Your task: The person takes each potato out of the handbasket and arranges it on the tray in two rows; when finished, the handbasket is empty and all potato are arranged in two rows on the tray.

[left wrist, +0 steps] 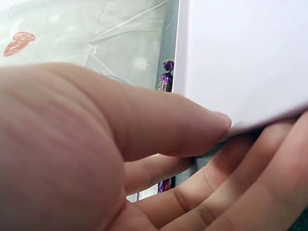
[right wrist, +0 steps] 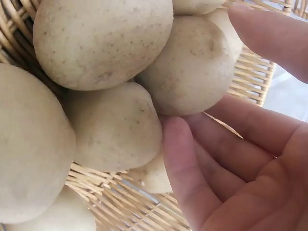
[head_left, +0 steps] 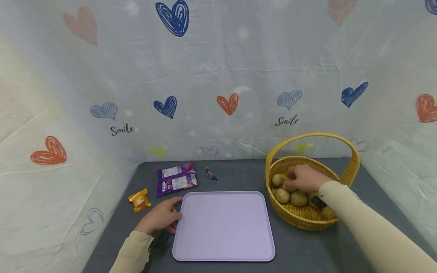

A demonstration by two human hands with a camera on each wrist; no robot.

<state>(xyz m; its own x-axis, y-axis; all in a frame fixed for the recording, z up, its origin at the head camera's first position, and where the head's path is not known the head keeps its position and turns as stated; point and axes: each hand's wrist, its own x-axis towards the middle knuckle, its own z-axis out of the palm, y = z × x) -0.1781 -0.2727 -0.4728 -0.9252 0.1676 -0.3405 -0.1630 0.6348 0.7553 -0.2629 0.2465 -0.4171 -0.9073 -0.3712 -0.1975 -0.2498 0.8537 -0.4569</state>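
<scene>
A lilac tray (head_left: 223, 227) lies flat on the dark table. At its left edge my left hand (head_left: 162, 215) holds the rim. In the left wrist view the thumb (left wrist: 192, 127) presses the tray's edge from above, while the other fingers lie beneath it. Off to the right stands a yellow wicker basket (head_left: 300, 224) with several potatoes (head_left: 298, 198) inside. My right hand (head_left: 305, 178) reaches into it. The right wrist view shows fingers (right wrist: 180, 149) touching potatoes, one potato (right wrist: 190, 67) lying between them and the thumb (right wrist: 269, 36), which stands apart from it.
Behind the tray lie a purple snack packet (head_left: 177, 179) and a small purple wrapped candy (head_left: 211, 174). An orange wrapped snack (head_left: 139, 200) rests left of them. The basket's tall handle (head_left: 315, 135) arches over its opening. A heart-printed cloth (head_left: 205, 83) hangs around the table.
</scene>
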